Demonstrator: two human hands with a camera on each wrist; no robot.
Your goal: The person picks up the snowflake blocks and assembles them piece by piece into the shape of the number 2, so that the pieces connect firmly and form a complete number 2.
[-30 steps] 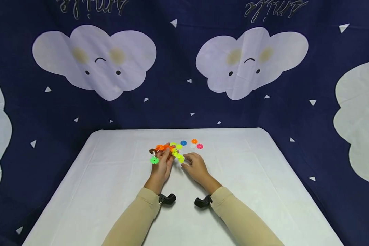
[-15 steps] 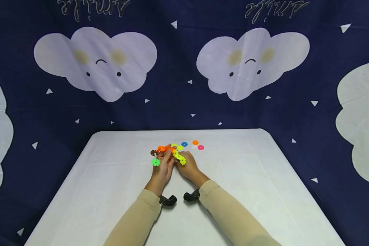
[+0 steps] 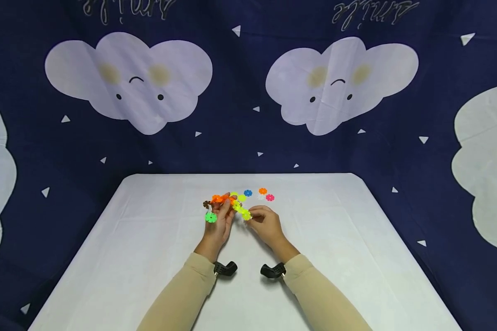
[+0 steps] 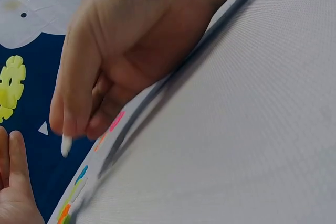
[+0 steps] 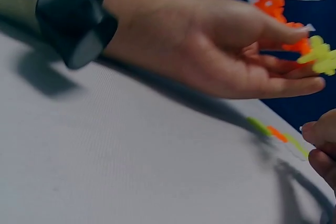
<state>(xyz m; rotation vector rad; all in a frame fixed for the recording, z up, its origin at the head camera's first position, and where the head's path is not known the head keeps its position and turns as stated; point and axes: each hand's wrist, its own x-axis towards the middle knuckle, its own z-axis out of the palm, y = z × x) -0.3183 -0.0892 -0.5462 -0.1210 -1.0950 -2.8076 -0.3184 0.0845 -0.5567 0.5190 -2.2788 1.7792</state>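
Note:
My left hand (image 3: pixel 218 227) holds a joined chain of plastic snowflake discs between thumb and fingers. Its orange discs (image 5: pixel 270 3) run across the fingers, and yellow discs (image 3: pixel 241 209) slope down toward the right hand. At the chain's left end are a brown disc (image 3: pixel 207 204) and a bright green disc (image 3: pixel 210 217), with a white one between. My right hand (image 3: pixel 268 225) pinches a small white disc (image 4: pixel 66 145), seen edge-on in the left wrist view, close beside the yellow end of the chain. Fingers hide most of that white disc.
Loose discs lie on the white table (image 3: pixel 335 276) beyond the hands: blue (image 3: pixel 248 193), orange (image 3: pixel 262 191), pink (image 3: pixel 270 197), a white one and yellow ones. A dark blue cloth printed with clouds (image 3: pixel 128 82) hangs behind the table's far edge.
My right hand moved left, in under the chain against the left hand, then came back right and now has a white disc in its fingertips. The left hand stayed almost still with the chain.

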